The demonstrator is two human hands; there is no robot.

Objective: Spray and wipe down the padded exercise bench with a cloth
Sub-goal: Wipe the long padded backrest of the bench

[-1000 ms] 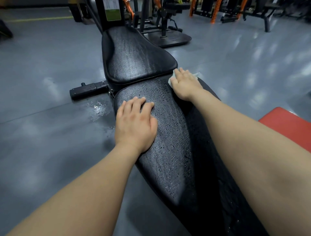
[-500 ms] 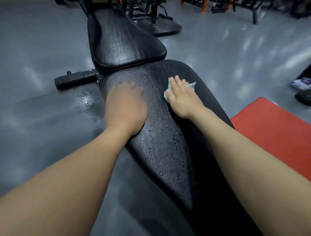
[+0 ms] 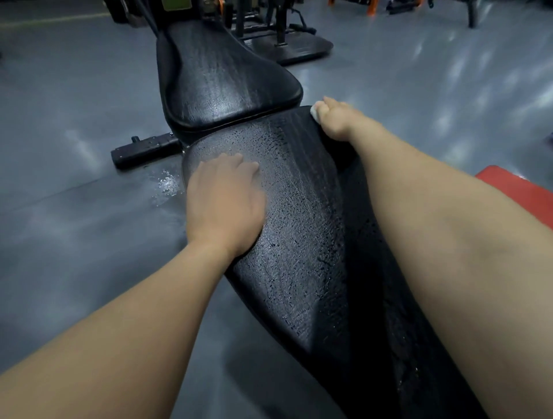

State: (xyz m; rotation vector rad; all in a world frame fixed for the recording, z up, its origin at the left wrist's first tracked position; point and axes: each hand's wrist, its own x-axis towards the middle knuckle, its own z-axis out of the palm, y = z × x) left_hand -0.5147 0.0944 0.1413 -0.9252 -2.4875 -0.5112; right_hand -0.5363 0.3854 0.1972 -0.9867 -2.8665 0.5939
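Foot bar: a black steel bar [image 3: 143,151] lies on the grey gym floor [image 3: 74,239], left of the bench.
Wet patch: glistening droplets [image 3: 166,182] on the floor just beside the bench's left edge.
Label: a greenish sticker [image 3: 176,3] on the frame at the top edge; its writing is too small to read.
Left hand [image 3: 223,206]: palm down on the near pad's left side, fingers [image 3: 239,163] straight, holding nothing.
Bench: black padded exercise bench [image 3: 299,224], textured vinyl beaded with spray; its far pad [image 3: 221,80] is tilted up.
Cloth: small pale cloth [image 3: 315,112], bunched at the near pad's far right corner.
Right hand [image 3: 335,119]: lies over the cloth; whether its fingers grip or only press cannot be told.
Mat: red pad [image 3: 520,194] at the right.
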